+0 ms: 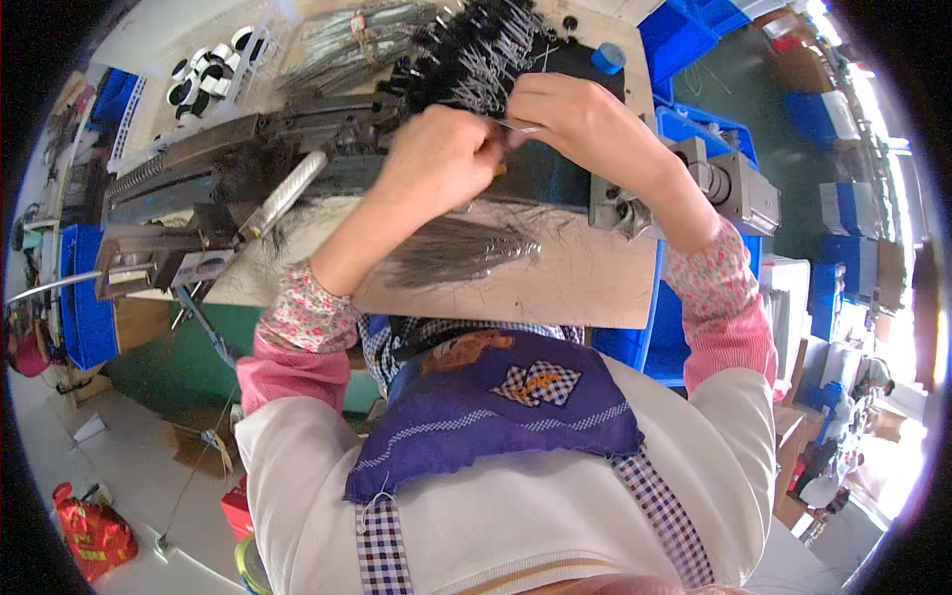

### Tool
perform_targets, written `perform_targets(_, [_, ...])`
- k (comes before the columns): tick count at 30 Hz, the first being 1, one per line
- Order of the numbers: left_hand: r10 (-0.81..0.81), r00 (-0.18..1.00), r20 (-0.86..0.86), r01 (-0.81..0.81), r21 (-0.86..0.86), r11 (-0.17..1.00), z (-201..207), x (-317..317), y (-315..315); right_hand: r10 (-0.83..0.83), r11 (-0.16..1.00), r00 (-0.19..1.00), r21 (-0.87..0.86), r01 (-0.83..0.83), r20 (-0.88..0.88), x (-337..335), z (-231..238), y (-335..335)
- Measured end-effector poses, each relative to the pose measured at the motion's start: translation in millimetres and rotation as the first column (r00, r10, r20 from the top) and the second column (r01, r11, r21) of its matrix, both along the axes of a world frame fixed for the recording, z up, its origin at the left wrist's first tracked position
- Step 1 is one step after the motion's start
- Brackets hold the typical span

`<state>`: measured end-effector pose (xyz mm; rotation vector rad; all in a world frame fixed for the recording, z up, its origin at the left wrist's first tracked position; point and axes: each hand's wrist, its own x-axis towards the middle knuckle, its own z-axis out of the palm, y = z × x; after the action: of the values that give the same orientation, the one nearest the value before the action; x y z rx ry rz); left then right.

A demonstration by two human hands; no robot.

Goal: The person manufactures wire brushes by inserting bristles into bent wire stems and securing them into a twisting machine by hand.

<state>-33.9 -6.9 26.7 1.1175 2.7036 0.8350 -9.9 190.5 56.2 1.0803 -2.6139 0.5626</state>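
Note:
Above the workbench, my two hands meet, both with fingers closed. A thin, pale metal wire shows between them. My right hand pinches this wire, while my left hand is curled with its fingertips hidden, so what it grips cannot be made out. Just beyond them lies a heap of black bristle brushes with twisted silvery wire stems. Below my left wrist, a bundle of dark, fine wires or bristles rests on the wooden top.
A long dark metal fixture with a silvery handle stands left. Grey machine parts stand right, near a blue round cap. A tray of black-and-white rolls and more wires lie at the back. Blue crates flank the bench.

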Motion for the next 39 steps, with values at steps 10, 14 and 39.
perform_targets(10, [0.492, 0.844, -0.213, -0.205, 0.72, 0.663, -27, 40, -57, -0.02, 0.95, 0.995, -0.311, -0.011, -0.096, -20, -19, -43])
perform_targets(14, [-0.04, 0.515, 0.856, -0.783, 0.489, 0.384, -37, 66, -59, -0.047, 0.946, 0.999, -0.32, 0.047, 0.008, -37, -30, -55])
perform_targets(39, [-0.118, 0.739, 0.663, -0.5, 0.657, 0.565, -40, 60, -58, -0.074, 0.957, 0.997, -0.281, 0.073, 0.006, -31, -27, -64])
